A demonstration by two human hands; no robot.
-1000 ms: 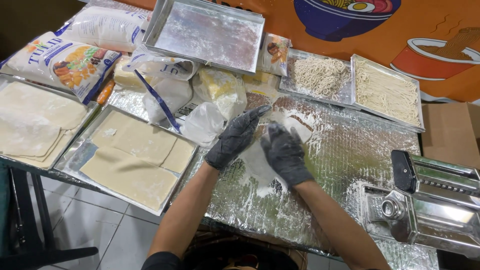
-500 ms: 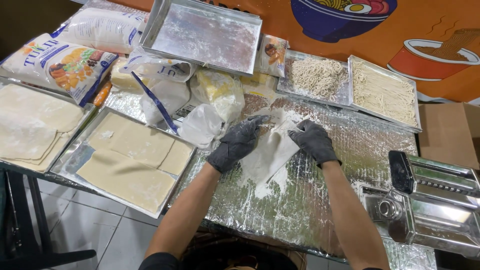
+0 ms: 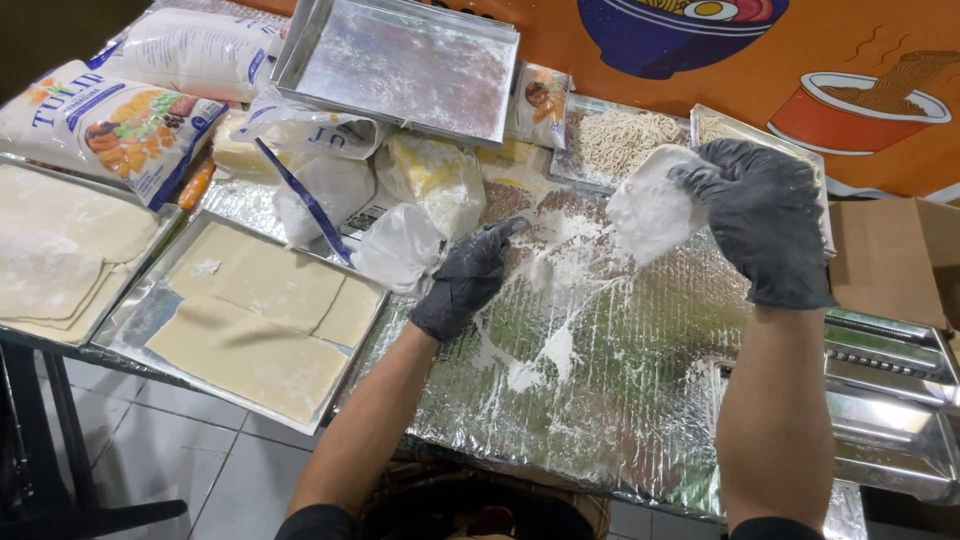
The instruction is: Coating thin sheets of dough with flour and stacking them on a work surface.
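Item: floured dough sheet (image 3: 652, 203), pale and limp, held up off the surface (image 3: 620, 400) in the right hand (image 3: 765, 220), above the foil and in front of the noodle trays. The right hand's fingers (image 3: 712, 180) are closed in a pinch on the sheet's upper edge, black glove throughout.

Left hand (image 3: 465, 285): gloved, resting palm-down on the foil-covered surface, fingers together and extended toward the scattered flour (image 3: 560, 270); it holds nothing.

State of work, as judged: the sheet looks dusted on at least one face and lifted clear; flour is already strewn over the foil. A tray of cut dough sheets (image 3: 250, 320) at the left is filled, and two trays of cut noodles (image 3: 615, 140) sit at the back, so several pieces appear finished. The pasta roller (image 3: 880, 400) at the right edge stands with nothing in it (this sheet has seemingly not gone through it yet).

Change from half a second ago: the sheet then lay flat on the foil between both hands; it is now raised at the right, and the left hand has let go and stays low on the flour.

Surroundings: an empty metal tray (image 3: 400, 65) at the back, flour bags (image 3: 105, 125) at the upper left, a clear plastic bag (image 3: 400, 245) just beside the left hand.
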